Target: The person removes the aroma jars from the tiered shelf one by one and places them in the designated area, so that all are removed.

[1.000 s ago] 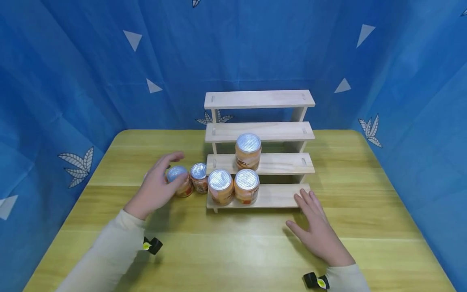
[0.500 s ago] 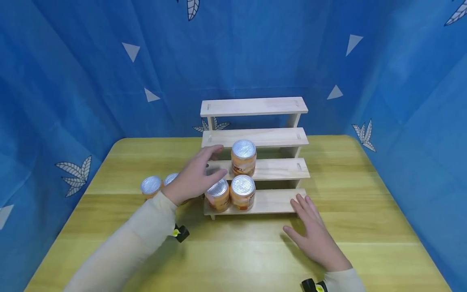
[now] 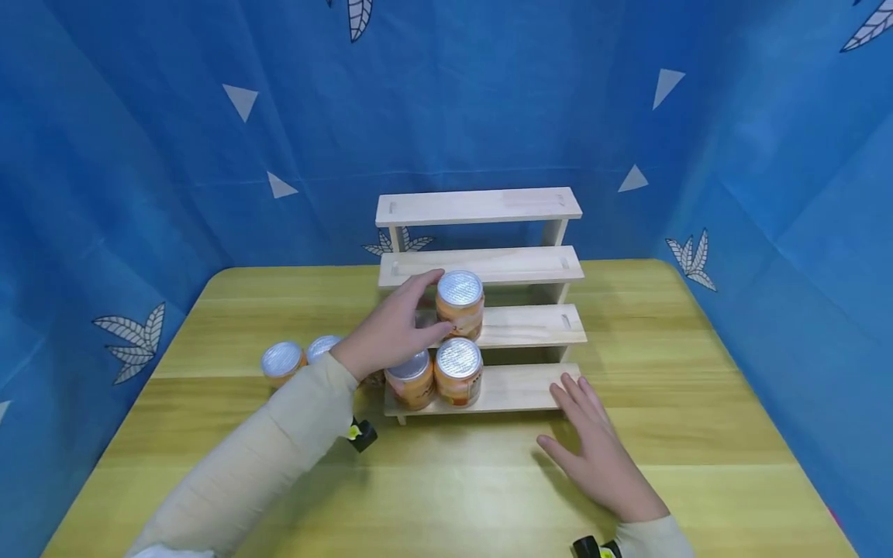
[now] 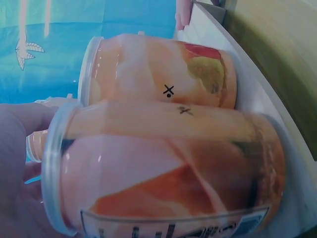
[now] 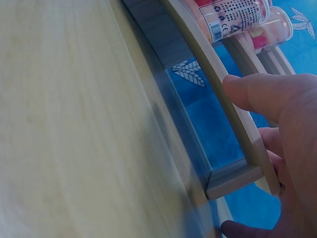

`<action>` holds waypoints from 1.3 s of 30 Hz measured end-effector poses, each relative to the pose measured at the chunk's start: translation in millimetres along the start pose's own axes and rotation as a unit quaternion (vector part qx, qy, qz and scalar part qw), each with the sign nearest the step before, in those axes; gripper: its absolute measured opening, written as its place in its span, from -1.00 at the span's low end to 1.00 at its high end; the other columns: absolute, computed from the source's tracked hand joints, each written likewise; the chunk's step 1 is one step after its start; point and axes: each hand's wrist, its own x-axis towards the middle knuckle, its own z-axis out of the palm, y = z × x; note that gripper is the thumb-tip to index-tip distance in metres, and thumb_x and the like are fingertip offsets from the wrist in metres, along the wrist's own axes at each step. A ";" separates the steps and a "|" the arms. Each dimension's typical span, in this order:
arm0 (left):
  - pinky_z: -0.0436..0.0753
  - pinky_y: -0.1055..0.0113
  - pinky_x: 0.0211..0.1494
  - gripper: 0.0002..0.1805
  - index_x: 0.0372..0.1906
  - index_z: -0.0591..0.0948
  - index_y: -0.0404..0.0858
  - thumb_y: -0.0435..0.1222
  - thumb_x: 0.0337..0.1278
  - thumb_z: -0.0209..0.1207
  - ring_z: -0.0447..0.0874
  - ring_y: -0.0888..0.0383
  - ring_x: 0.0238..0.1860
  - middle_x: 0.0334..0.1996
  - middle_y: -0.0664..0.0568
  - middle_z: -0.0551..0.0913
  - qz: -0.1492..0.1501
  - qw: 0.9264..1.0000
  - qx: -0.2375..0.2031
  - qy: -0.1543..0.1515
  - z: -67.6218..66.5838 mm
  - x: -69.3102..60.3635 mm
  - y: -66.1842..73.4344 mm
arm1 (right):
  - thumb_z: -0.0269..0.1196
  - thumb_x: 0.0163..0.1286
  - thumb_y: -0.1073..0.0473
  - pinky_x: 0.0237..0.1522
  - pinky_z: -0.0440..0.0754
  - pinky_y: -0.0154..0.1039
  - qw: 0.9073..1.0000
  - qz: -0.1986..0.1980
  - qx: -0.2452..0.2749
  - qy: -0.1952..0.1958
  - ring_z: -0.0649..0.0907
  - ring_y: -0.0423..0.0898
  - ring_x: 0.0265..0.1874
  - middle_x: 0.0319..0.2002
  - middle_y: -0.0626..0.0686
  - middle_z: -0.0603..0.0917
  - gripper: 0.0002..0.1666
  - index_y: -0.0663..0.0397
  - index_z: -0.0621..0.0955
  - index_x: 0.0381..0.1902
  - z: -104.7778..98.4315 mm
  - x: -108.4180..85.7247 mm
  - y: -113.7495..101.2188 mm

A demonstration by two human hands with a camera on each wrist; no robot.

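Observation:
A peach-coloured can with a silver lid [image 3: 460, 306] stands on the second step from the bottom of a pale wooden rack [image 3: 533, 325]. My left hand [image 3: 387, 329] curves around its left side, thumb at the front, fingers at the back and partly hidden. Two similar cans [image 3: 458, 373] [image 3: 409, 381] stand side by side on the lowest step, under my left hand; they fill the left wrist view [image 4: 168, 168]. My right hand [image 3: 603, 461] is spread at the rack's lower right end, its fingertips by the step's edge; the right wrist view shows its thumb [image 5: 247, 89] across that edge.
Left of the rack, two silver-lidded cans [image 3: 281, 359] [image 3: 323, 346] stand on the wooden table [image 3: 446, 480], partly behind my left arm. The two upper steps [image 3: 477, 205] bear nothing. A blue patterned cloth [image 3: 446, 93] hangs behind and at both sides.
My left hand has moved right from the cans on the table to the can on the second step. My right hand stays at the rack's end. The head view has shifted slightly.

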 end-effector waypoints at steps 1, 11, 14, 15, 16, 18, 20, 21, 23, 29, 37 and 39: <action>0.43 -0.02 0.38 -0.08 0.61 0.07 -0.04 0.00 0.30 0.29 0.41 0.07 0.36 0.47 0.06 0.29 -0.002 1.000 0.000 0.001 -0.1 -0.3 0.2 | 0.34 0.38 -0.15 0.37 0.02 0.48 1.000 -0.001 0.002 -0.002 -0.13 0.18 0.58 0.61 0.01 0.02 -0.05 -0.03 0.22 0.58 1.1 1.0 -0.5; 0.44 -0.04 0.36 0.01 0.63 0.01 -0.02 0.03 0.24 0.34 0.40 0.04 0.38 0.39 0.02 0.40 -0.003 1.000 -0.004 -0.006 6.2 8.6 6.0 | 0.35 0.38 -0.13 0.38 0.01 0.46 1.000 0.004 -0.002 -0.004 -0.13 0.20 0.58 0.62 0.03 0.00 -0.05 -0.01 0.22 0.58 4.1 1.3 -2.1; 0.47 -0.05 0.34 0.04 0.63 -0.01 0.00 0.03 0.21 0.36 0.41 0.03 0.37 0.39 0.01 0.41 -0.010 1.000 -0.009 -0.008 8.3 12.4 7.6 | 0.36 0.38 -0.11 0.38 0.01 0.46 1.000 0.004 -0.003 -0.004 -0.13 0.20 0.58 0.62 0.03 -0.01 -0.05 -0.01 0.21 0.58 3.5 1.4 -1.9; 0.48 -0.05 0.32 0.05 0.63 -0.01 0.00 0.03 0.20 0.36 0.42 0.03 0.37 0.38 0.01 0.42 -0.011 1.000 -0.012 -0.007 8.8 13.5 7.7 | 0.35 0.38 -0.10 0.38 0.02 0.46 1.000 0.004 -0.004 -0.004 -0.13 0.20 0.58 0.62 0.03 -0.01 -0.05 -0.01 0.21 0.58 3.2 1.7 -1.9; 0.49 -0.04 0.32 0.05 0.63 0.00 0.00 0.03 0.20 0.37 0.43 0.03 0.36 0.38 0.01 0.42 -0.011 1.000 -0.013 -0.005 8.9 14.3 7.9 | 0.35 0.38 -0.10 0.38 0.02 0.46 1.000 0.004 -0.005 -0.004 -0.13 0.20 0.58 0.62 0.03 -0.01 -0.05 -0.01 0.21 0.58 2.9 2.1 -1.8; 0.50 -0.03 0.31 0.04 0.62 0.03 -0.01 0.02 0.18 0.39 0.45 0.04 0.34 0.36 0.01 0.44 -0.009 1.000 -0.016 0.001 9.0 15.5 7.8 | 0.35 0.39 -0.10 0.38 0.02 0.46 1.000 0.003 -0.006 -0.004 -0.13 0.19 0.58 0.62 0.03 -0.01 -0.05 -0.01 0.20 0.58 2.1 2.9 -1.7; 0.51 -0.02 0.30 0.04 0.61 0.06 -0.02 0.02 0.16 0.41 0.47 0.05 0.32 0.34 0.02 0.46 -0.010 1.000 -0.022 0.008 8.8 15.6 7.4 | 0.34 0.39 -0.11 0.39 0.02 0.45 1.000 0.003 -0.006 -0.003 -0.13 0.19 0.58 0.62 0.03 -0.01 -0.06 -0.01 0.21 0.58 1.1 3.2 -1.5; 0.51 -0.02 0.29 0.03 0.61 0.08 -0.02 0.01 0.15 0.42 0.48 0.05 0.31 0.33 0.02 0.48 -0.011 1.000 -0.026 0.012 8.8 15.4 7.2 | 0.34 0.39 -0.13 0.39 0.02 0.45 1.000 0.003 -0.006 -0.003 -0.13 0.19 0.58 0.62 0.03 -0.01 -0.06 -0.01 0.21 0.58 0.8 3.3 -1.5; 0.51 -0.01 0.29 0.03 0.60 0.10 -0.03 -0.01 0.13 0.44 0.49 0.06 0.30 0.31 0.03 0.49 -0.013 0.999 -0.035 0.019 8.8 14.8 6.1 | 0.33 0.39 -0.15 0.39 0.02 0.45 1.000 0.004 -0.006 -0.004 -0.13 0.20 0.58 0.62 0.03 0.00 -0.06 -0.01 0.21 0.58 0.0 2.7 -1.3; 0.52 -0.01 0.28 0.04 0.59 0.12 -0.01 -0.02 0.09 0.46 0.51 0.08 0.26 0.28 0.04 0.50 -0.028 0.997 -0.068 0.035 5.0 8.5 -0.2 | 0.33 0.39 -0.15 0.38 0.02 0.46 1.000 0.006 -0.007 -0.006 -0.13 0.21 0.58 0.62 0.03 0.00 -0.06 -0.01 0.21 0.58 0.1 0.4 -1.2; 0.63 0.10 0.10 0.01 0.57 0.15 0.01 -0.01 0.09 0.46 0.55 0.09 0.14 0.24 0.05 0.49 -0.035 0.994 -0.083 0.056 -13.0 -4.4 -10.7 | 0.33 0.40 -0.14 0.38 0.02 0.46 1.000 0.003 -0.010 -0.007 -0.13 0.21 0.58 0.62 0.02 -0.02 -0.06 -0.01 0.20 0.58 0.8 0.2 0.0; 0.64 0.11 0.06 0.02 0.57 0.14 0.02 0.02 0.07 0.46 0.55 0.08 0.11 0.24 0.05 0.50 -0.044 0.994 -0.083 0.063 -17.7 -8.8 -13.2 | 0.33 0.40 -0.13 0.38 0.01 0.46 1.000 0.002 -0.009 -0.006 -0.13 0.21 0.58 0.62 0.02 -0.02 -0.06 0.00 0.21 0.58 0.9 0.6 0.2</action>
